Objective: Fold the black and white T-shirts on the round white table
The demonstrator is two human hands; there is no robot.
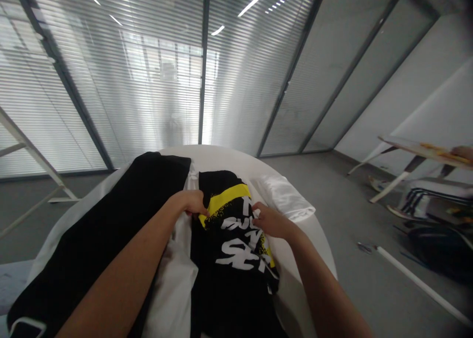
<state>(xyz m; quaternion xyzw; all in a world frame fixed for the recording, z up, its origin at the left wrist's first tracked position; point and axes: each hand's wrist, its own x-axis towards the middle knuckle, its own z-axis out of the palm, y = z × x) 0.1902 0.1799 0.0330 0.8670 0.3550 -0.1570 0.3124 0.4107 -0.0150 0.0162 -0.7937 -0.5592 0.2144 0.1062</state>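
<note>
- Left hand (190, 201): thumb and fingers brought together on the left edge of the printed black garment (229, 239), pinching it at the yellow band.
- Right hand (272, 221): fingers bent, tips touching the garment's right side by the white lettering; can't tell if cloth is gripped.
- Printed garment lies on the round white table (321, 249), between both hands and running toward the wearer.
- Left of it: crumpled white cloth (173, 279), then a plain black garment (111, 219) under the left forearm.
- Right, past the hand: folded white bundle (284, 197), near table edge.
- Beyond: glass partition with blinds (170, 91).
- Floor right: white pole (417, 281).
</note>
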